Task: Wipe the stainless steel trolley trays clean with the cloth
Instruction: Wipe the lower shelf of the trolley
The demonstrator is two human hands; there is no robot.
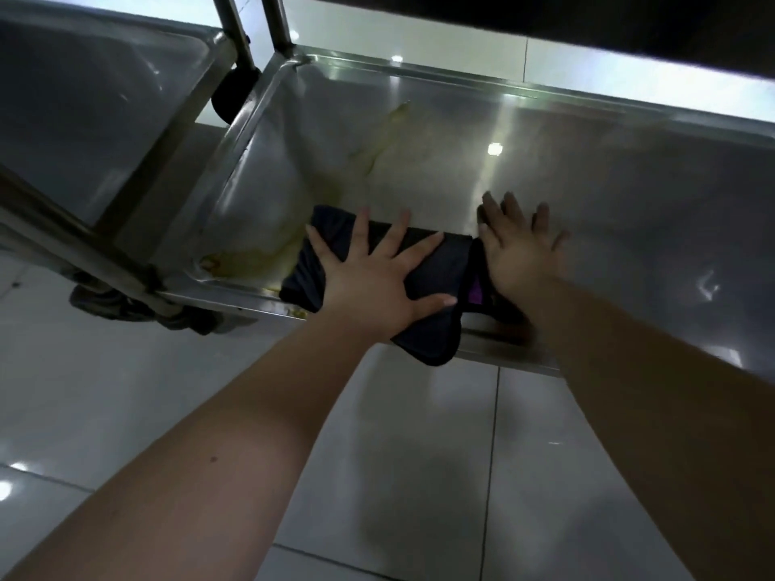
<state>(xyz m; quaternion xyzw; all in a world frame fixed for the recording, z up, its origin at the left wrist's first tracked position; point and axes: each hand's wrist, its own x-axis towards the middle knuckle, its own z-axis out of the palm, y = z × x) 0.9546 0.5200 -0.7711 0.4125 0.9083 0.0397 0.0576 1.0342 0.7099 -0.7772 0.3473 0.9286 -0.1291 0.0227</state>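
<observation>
The left hand (369, 283) lies flat with its fingers spread straight, pressing down on the dark cloth (436, 266) and clasping nothing. The right hand (520, 253) is flat and spread too, its heel on the cloth's right end (it is blurred, so where its fingertips touch is hard to read). The cloth sits at the near edge of the tray (629, 195), with one corner drooping over the rim. A purple patch (476, 293) shows between the hands. Yellowish smears (256, 262) streak the tray's left part, just beside the cloth. A post (276, 23) rises at the far left corner. A second trolley (105, 98) stands close beside it, with a black wheel (232, 94) between them. A dark shelf (545, 14) overhead cuts off the top, and the tray's right end runs out of view.
</observation>
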